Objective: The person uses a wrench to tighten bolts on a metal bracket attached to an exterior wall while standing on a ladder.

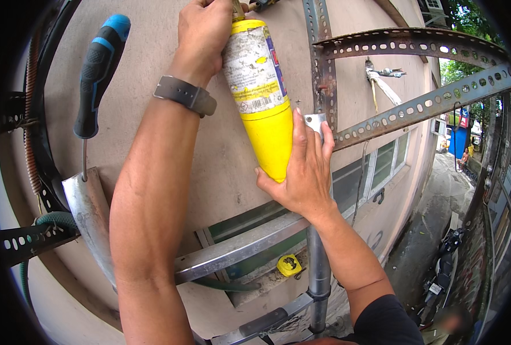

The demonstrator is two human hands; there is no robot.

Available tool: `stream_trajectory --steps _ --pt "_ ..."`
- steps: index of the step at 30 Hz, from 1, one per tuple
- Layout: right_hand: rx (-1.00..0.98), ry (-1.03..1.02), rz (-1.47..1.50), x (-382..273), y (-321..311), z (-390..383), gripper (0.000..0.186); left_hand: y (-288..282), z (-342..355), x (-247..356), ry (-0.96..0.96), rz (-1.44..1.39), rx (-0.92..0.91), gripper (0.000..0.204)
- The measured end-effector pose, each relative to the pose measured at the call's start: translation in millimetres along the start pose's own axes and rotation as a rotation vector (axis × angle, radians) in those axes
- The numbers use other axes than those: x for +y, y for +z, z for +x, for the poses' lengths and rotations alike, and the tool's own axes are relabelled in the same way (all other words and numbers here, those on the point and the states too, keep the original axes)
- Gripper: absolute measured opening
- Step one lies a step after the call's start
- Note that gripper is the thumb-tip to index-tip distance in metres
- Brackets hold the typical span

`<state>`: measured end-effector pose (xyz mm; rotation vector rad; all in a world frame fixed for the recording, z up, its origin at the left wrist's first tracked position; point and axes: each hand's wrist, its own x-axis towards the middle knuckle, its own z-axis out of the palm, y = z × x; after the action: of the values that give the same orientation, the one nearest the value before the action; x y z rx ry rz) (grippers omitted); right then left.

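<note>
The yellow bottle (262,103) is between the two hands, tilted, its brass neck at the left fingers and its rounded base in the right fingers. The left hand (205,34) is clamped at the neck, its fingertips partly cut off by the upper edge of view; a dark watch (184,96) circles the wrist below. The right hand (302,183) cups the base, thumb at the underside, fingers up along the side, clamped on it with the visible tips slightly apart. Just beyond the right fingers stands a slotted metal post (318,69), and further right a slanted slotted bar (422,106). Below them run a metal rail (244,248) and, lower, a yellow tape measure (289,265). Well left of the left fingers, a blue-and-black screwdriver (99,75) stands with its shaft at the end of a silver pipe (86,201).
</note>
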<state>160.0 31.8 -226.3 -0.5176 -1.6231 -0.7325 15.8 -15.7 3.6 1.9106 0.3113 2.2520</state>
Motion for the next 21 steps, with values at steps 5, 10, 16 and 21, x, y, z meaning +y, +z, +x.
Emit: stream_trajectory --steps 5,10,16,21 --pt "0.003 0.001 0.006 0.2 -1.7 0.5 0.119 2.2 -1.5 0.1 -0.003 -0.018 0.005 0.027" --pt "0.006 -0.002 0.012 -0.7 -1.8 0.7 0.119 1.0 -0.2 -1.0 0.008 -0.008 0.015 0.028" --pt "-0.001 -0.005 -0.001 1.7 2.1 -1.1 0.120 1.5 -0.9 -0.3 0.017 0.009 0.015 0.030" --pt "-0.003 -0.002 -0.004 0.8 2.1 -1.0 0.120 1.4 -2.8 1.1 0.014 0.007 0.018 0.030"
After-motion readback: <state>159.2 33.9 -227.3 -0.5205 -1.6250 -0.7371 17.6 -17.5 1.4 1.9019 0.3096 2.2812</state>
